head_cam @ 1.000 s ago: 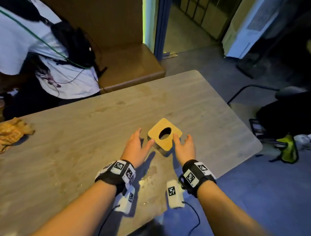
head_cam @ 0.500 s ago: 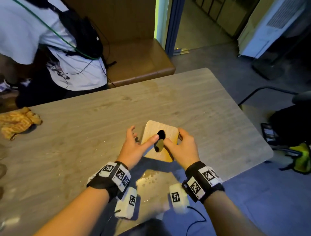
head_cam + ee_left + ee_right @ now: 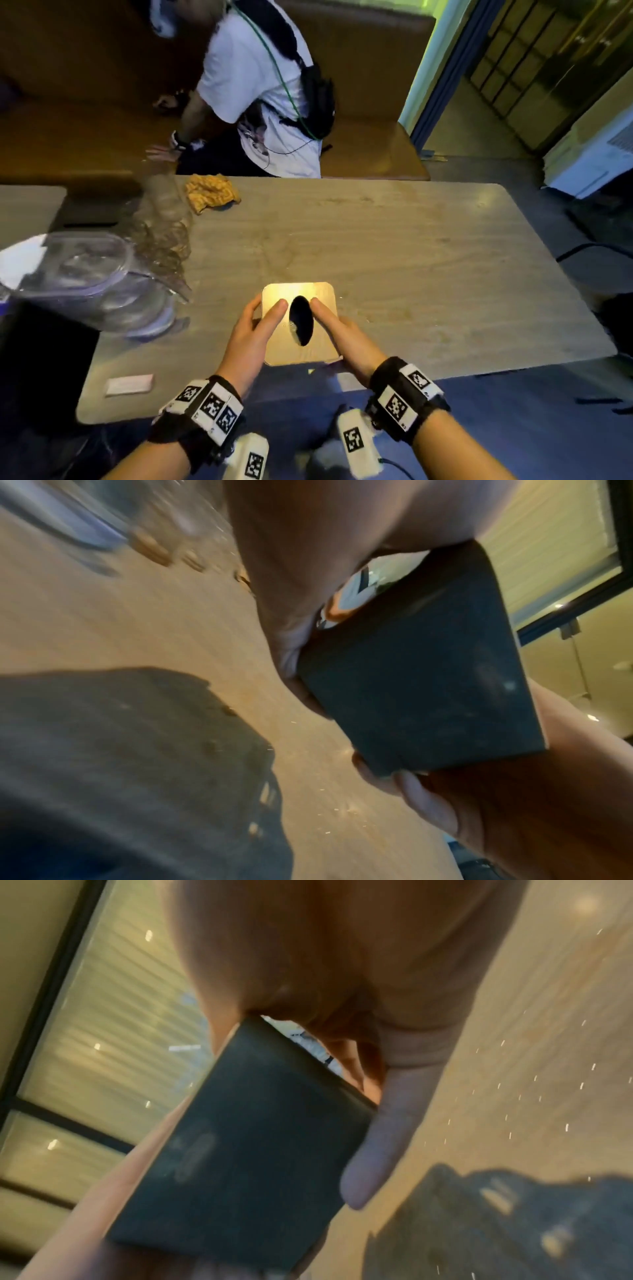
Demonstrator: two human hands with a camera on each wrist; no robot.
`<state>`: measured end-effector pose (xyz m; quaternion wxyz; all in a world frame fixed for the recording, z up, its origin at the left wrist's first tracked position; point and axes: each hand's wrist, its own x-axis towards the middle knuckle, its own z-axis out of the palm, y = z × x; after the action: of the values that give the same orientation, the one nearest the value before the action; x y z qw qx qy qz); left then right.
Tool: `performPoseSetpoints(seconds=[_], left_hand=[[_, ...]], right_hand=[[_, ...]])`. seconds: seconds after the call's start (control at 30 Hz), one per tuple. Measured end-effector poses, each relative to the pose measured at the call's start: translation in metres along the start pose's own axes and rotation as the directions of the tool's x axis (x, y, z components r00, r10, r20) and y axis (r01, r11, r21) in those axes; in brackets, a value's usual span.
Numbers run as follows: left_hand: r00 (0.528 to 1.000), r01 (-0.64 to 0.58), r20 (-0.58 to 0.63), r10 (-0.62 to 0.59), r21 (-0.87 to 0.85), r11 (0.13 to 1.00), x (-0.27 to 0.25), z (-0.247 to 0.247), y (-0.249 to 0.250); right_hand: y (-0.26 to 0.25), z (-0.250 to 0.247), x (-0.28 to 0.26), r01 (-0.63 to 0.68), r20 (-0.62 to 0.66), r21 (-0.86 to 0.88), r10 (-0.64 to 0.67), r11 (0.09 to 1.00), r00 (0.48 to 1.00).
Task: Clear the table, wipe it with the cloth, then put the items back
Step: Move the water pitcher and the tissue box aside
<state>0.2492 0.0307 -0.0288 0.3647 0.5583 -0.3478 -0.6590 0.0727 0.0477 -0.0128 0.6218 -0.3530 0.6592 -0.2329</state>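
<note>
A dark box with a wooden lid [image 3: 322, 346] and an oval black opening is held level just above the table [image 3: 411, 257], near its front edge. My left hand [image 3: 255, 325] grips its left side with the thumb on the lid. My right hand [image 3: 342, 334] grips the right side the same way. The left wrist view shows the box's dark body [image 3: 428, 683] between both hands, off the tabletop. In the right wrist view the box [image 3: 246, 1150] is also off the surface. An orange cloth [image 3: 210, 193] lies crumpled at the table's far left edge.
Clear glass containers [image 3: 92, 274] stand blurred at the table's left side. A small pale flat item [image 3: 129, 383] lies near the front left corner. A person in a white shirt [image 3: 260, 102] bends over the brown bench [image 3: 370, 147] behind the table.
Both hands closed round the box and lifted it off the table toward me. My view swung left, so the glass containers came into sight.
</note>
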Motion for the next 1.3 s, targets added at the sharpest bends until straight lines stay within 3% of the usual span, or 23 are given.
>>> performPoseSetpoints(seconds=[0.1, 0.23, 0.43, 0.6, 0.87, 0.93, 1.03, 1.3], left_hand=[[0.99, 0.062, -0.128, -0.06, 0.018, 0.998, -0.019, -0.064, -0.025], [0.955, 0.073, -0.281, -0.098, -0.098, 0.993, -0.044, -0.124, -0.044], [0.877, 0.119, -0.4, -0.267, -0.357, 0.926, -0.062, -0.178, -0.052], [0.804, 0.062, -0.503, -0.317, -0.46, 0.886, -0.06, -0.205, -0.074], [0.783, 0.008, -0.511, -0.355, -0.562, 0.827, -0.054, -0.205, -0.079], [0.782, 0.024, -0.516, -0.35, -0.536, 0.844, -0.047, -0.211, -0.079], [0.797, 0.129, -0.519, -0.31, -0.355, 0.926, -0.042, -0.222, -0.08], [0.818, 0.177, -0.512, -0.263, -0.211, 0.961, -0.036, -0.235, -0.086]], right_hand=[[-0.01, 0.054, -0.006, -0.179, 0.104, -0.236, 0.208, 0.955, 0.973], [-0.023, 0.112, -0.004, -0.162, 0.194, -0.464, 0.279, 0.871, 0.941], [-0.021, 0.177, 0.022, -0.035, 0.184, -0.539, 0.158, 0.841, 0.97], [-0.012, 0.224, 0.036, -0.058, 0.269, -0.548, 0.241, 0.834, 0.933], [-0.017, 0.248, 0.063, 0.029, 0.228, -0.691, 0.179, 0.722, 0.957], [-0.019, 0.256, 0.069, 0.085, 0.213, -0.681, 0.085, 0.727, 0.973], [-0.019, 0.261, 0.082, 0.128, 0.177, -0.692, -0.004, 0.71, 0.984], [-0.004, 0.263, 0.097, 0.156, 0.17, -0.687, -0.052, 0.71, 0.984]])
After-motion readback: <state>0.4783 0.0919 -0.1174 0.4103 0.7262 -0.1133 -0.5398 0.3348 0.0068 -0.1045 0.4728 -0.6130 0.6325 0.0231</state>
